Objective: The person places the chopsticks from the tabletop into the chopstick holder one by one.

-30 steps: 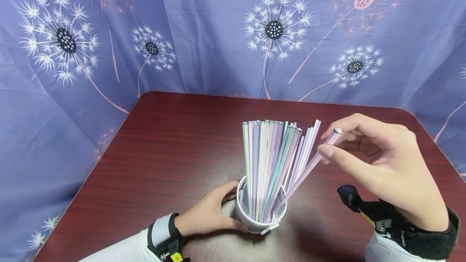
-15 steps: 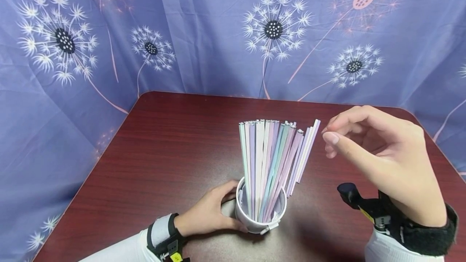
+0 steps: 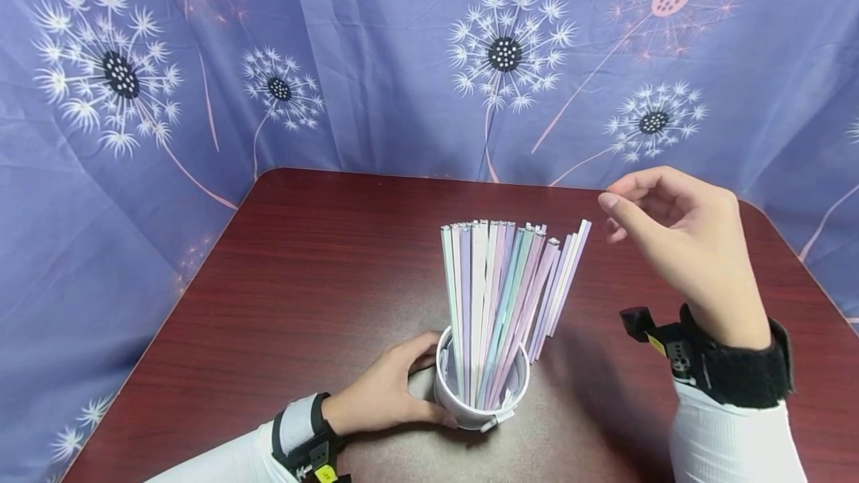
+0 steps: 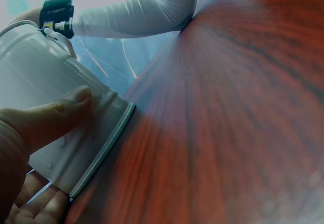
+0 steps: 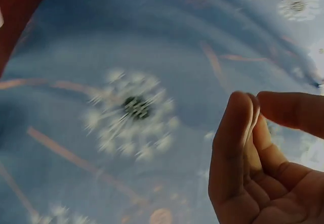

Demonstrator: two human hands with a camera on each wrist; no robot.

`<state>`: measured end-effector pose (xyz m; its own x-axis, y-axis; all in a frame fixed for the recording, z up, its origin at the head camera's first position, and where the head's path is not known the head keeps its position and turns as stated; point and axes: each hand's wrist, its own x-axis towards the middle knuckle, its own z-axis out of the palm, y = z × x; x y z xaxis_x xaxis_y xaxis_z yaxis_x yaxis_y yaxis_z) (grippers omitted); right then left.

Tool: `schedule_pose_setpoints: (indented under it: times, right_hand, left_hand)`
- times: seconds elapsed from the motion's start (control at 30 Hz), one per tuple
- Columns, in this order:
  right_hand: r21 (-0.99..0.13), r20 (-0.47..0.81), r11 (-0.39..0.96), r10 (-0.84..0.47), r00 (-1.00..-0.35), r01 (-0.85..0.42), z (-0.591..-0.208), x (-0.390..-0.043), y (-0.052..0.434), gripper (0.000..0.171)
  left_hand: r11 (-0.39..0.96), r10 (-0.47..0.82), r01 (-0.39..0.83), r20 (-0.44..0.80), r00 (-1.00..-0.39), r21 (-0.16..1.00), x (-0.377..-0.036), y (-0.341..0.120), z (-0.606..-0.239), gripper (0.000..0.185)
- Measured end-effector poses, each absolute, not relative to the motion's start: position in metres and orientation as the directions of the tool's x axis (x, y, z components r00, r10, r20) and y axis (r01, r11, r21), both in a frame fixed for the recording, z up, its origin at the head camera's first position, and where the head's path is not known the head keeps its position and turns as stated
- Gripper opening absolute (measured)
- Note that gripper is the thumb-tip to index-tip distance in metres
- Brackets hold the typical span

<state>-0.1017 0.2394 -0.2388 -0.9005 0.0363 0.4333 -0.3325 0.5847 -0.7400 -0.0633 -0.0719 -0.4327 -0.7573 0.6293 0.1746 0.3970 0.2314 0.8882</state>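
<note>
A white cup [image 3: 480, 402] stands near the front of the dark red table [image 3: 315, 267]. It holds several pastel sticks [image 3: 505, 289], upright and fanned slightly to the right. My left hand [image 3: 417, 384] grips the cup from its left side. In the left wrist view the thumb [image 4: 53, 117] presses on the cup wall [image 4: 35, 72]. My right hand [image 3: 627, 203] hovers above and to the right of the stick tops and holds nothing. Its fingers are loosely curled, and the right wrist view also shows the right hand [image 5: 255, 158] empty.
A blue curtain [image 3: 376, 58] printed with dandelions hangs behind and around the table. The curtain [image 5: 126, 107] fills the right wrist view. The table's rounded far corners and side edges lie close to the cloth. Both wrists wear black camera bands.
My right hand let go of a pale purple stick, which now stands in the cup with the others. The hand then rose up and away to the right. The left hand has stayed put.
</note>
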Motion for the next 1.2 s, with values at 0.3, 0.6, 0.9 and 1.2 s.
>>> schedule_pose_setpoints:
  times: [0.3, 0.6, 0.9, 1.2]
  right_hand:
    - [-0.515, 0.4, 0.839, 0.051, -0.915, -0.178, -0.284, -0.156, 0.276, 0.021]
    - [-0.405, 0.142, 0.913, 0.011, -0.99, -0.048, -0.333, -0.187, 0.293, 0.023]
    - [-0.375, -0.03, 0.926, -0.051, -0.998, -0.036, -0.36, -0.196, 0.291, 0.018]
    - [-0.369, -0.113, 0.929, -0.085, -0.99, -0.038, -0.367, -0.198, 0.283, 0.018]
  left_hand:
    - [0.228, 0.63, 0.392, 0.172, -0.758, 0.891, -0.063, -0.073, -0.434, 0.083]
    - [0.234, 0.624, 0.377, 0.159, -0.765, 0.896, -0.062, -0.073, -0.434, 0.083]
    - [0.258, 0.624, 0.422, 0.184, -0.76, 0.869, -0.063, -0.074, -0.432, 0.083]
    - [0.234, 0.63, 0.418, 0.191, -0.752, 0.878, -0.064, -0.074, -0.433, 0.084]
